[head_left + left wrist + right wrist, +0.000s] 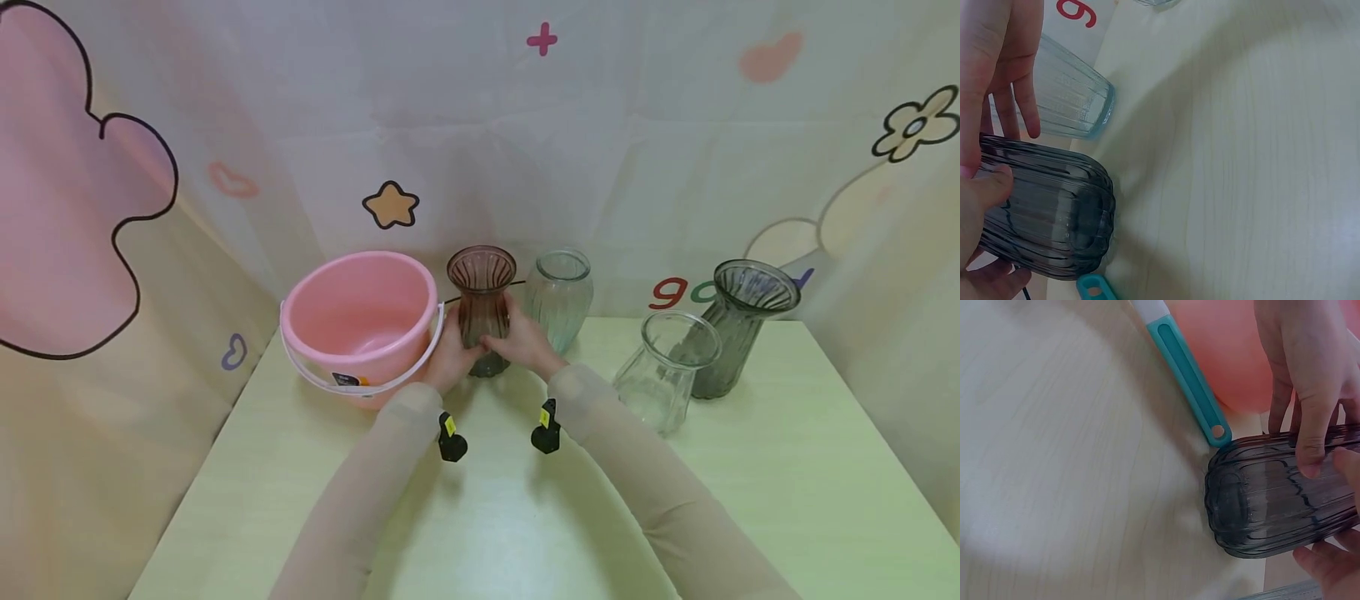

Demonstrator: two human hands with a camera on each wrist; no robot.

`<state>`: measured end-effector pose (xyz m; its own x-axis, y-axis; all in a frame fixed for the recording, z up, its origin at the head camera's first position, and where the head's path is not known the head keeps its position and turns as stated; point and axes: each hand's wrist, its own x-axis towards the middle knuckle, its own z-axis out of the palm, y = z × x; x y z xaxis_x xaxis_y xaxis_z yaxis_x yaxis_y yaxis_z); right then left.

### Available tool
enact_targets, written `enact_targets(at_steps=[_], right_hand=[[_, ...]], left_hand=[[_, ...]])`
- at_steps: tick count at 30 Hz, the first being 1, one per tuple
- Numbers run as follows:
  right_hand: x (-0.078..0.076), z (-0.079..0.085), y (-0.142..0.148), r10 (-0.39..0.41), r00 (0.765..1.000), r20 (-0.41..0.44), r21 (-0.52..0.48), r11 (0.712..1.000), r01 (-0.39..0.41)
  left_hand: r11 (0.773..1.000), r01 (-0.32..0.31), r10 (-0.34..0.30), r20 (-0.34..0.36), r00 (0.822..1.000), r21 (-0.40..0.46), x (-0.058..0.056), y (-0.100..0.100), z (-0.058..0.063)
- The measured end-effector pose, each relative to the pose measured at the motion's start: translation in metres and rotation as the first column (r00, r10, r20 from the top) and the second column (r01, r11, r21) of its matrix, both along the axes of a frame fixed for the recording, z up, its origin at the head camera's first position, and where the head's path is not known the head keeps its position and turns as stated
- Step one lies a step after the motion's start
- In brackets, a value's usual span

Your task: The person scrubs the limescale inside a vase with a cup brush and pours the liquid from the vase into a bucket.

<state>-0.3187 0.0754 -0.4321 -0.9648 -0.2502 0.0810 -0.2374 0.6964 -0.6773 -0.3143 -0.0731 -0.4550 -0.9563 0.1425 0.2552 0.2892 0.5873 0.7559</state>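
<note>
A ribbed glass vase, reddish-brown at its flared rim and dark grey toward the base, is upright near the back of the table. My left hand grips it from the left and my right hand from the right, thumbs in front. Both wrist views show the dark lower part between the hands, close to the tabletop; whether the base touches it I cannot tell. Beside the base lies a teal handle with a white part; the rest of that tool is out of view.
A pink bucket with a white bail stands just left of the hands. Right of them is a pale-green glass vase. Farther right stand a clear glass vase and a flared grey vase. A printed curtain hangs behind the table.
</note>
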Motion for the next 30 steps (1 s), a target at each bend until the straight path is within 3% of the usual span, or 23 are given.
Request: enact_targets(at_steps=[3, 8, 12, 14, 16, 19, 23, 26, 30], right_hand=[[0.004, -0.001, 0.003, 0.008, 0.999, -0.037, -0.002, 1.0, -0.008], [0.022, -0.003, 0.014, 0.034, 0.998, -0.057, -0.032, 0.999, -0.036], [0.04, 0.003, 0.03, -0.01, 0.998, -0.069, -0.05, 0.999, 0.007], [0.046, 0.006, 0.04, -0.047, 0.993, -0.104, -0.036, 0.998, 0.044], [0.05, 0.009, 0.05, -0.074, 0.987, -0.144, -0.022, 0.997, 0.072], [0.052, 0.01, 0.066, -0.124, 0.98, -0.156, -0.007, 0.992, 0.124], [0.052, 0.007, 0.081, -0.204, 0.97, -0.132, -0.002, 0.979, 0.206], [0.053, 0.007, 0.086, -0.258, 0.958, -0.127, -0.028, 0.966, 0.257], [0.053, 0.007, 0.091, -0.286, 0.95, -0.125, -0.065, 0.958, 0.279]], left_hand=[[1.0, -0.028, 0.028, 0.005, 1.0, 0.007, 0.003, 0.001, -0.002], [0.991, -0.125, 0.131, 0.128, 0.983, -0.054, 0.022, 0.001, -0.008], [0.98, -0.167, 0.186, 0.195, 0.963, -0.111, 0.039, 0.0, -0.012], [0.98, -0.161, 0.181, 0.188, 0.965, -0.118, 0.046, -0.001, -0.012], [0.985, -0.112, 0.135, 0.185, 0.973, -0.128, 0.052, -0.001, -0.011], [0.992, 0.028, -0.003, 0.197, 0.98, -0.126, 0.059, 0.003, -0.007], [0.979, 0.183, -0.161, 0.214, 0.963, -0.088, 0.062, 0.019, 0.002], [0.971, 0.229, -0.212, 0.191, 0.958, -0.071, 0.059, 0.036, 0.009], [0.97, 0.233, -0.216, 0.192, 0.957, -0.071, 0.052, 0.056, 0.017]])
